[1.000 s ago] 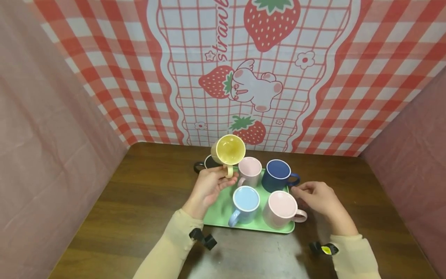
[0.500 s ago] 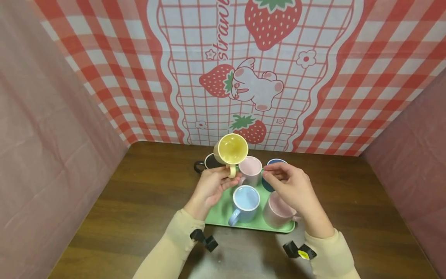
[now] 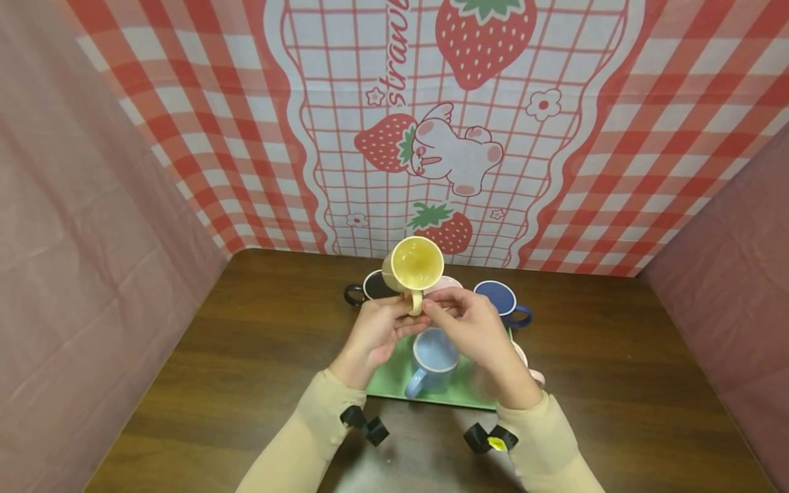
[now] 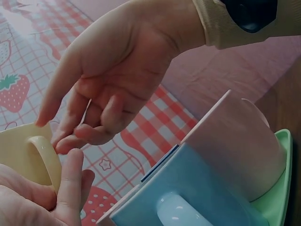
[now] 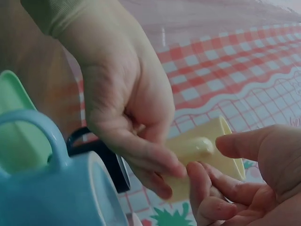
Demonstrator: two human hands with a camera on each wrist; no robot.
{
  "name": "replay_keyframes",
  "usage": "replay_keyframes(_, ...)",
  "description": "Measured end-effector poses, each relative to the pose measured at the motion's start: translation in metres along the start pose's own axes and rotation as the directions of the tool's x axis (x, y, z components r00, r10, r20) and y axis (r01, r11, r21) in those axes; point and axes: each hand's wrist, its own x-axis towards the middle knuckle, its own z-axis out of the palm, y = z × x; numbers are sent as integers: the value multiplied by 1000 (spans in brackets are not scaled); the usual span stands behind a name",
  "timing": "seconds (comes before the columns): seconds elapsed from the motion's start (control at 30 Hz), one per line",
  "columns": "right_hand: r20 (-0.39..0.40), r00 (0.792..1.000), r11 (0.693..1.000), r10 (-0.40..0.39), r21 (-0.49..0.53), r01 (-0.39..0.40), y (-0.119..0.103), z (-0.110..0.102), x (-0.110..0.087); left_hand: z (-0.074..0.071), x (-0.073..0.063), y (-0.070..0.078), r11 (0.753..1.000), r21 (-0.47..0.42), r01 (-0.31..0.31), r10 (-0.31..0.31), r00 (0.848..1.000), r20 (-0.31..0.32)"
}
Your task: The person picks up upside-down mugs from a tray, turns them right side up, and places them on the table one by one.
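Note:
My left hand [image 3: 372, 335] holds a yellow mug [image 3: 418, 263] above the back of a light green tray [image 3: 385, 380]. The mug is tilted, its mouth towards me and its handle [image 3: 416, 302] low at the front. My right hand [image 3: 477, 332] is beside the handle. In the right wrist view its thumb [image 5: 240, 142] is at the handle's end, with the other fingers below; whether they touch it I cannot tell. Below the hands, a light blue mug [image 3: 435, 352] stands on the tray. A pink mug [image 3: 445, 282] behind is mostly hidden by the hands.
A black mug [image 3: 374, 284] stands at the back left and a dark blue mug [image 3: 496, 298] at the back right. Another pink mug [image 3: 537, 376] shows only partly past my right wrist. A strawberry-print cloth [image 3: 462, 157] hangs behind the wooden table [image 3: 234, 356].
My right hand has moved left from beside the dark blue mug, across the tray, to the yellow mug's handle. The yellow mug in my left hand has shifted slightly right.

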Motion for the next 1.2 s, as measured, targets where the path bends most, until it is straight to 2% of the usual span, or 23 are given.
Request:
replay_keyframes(0.13, -5, 999, 999, -40, -15, 40, 0, 7, 3, 1, -2, 0, 1000, 12, 4, -4, 1000, 3)
replay_keyframes(0.3, -14, 999, 999, -42, -3, 42, 0, 11, 5, 2, -5, -1, 999, 36, 5, -5, 1000, 8)
replay_keyframes(0.47, 3, 1000, 995, 18, 99, -18, 0, 13, 8, 4, -5, -3, 998, 54, -11, 10, 1000, 13)
replay_keyframes(0.67, 37, 995, 973, 91, 211, -97, -1, 15, 8, 5, -6, -5, 997, 72, -29, 28, 1000, 14)
replay_keyframes(1.0, 122, 986, 943, 110, 300, -143, -2, 18, 6, 5, -5, -8, 994, 104, -42, 43, 999, -6)
replay_keyframes(1.2, 110, 989, 947, 98, 296, -126, 0, 17, 5, 5, -5, -8, 991, 121, -52, 52, 999, 3)
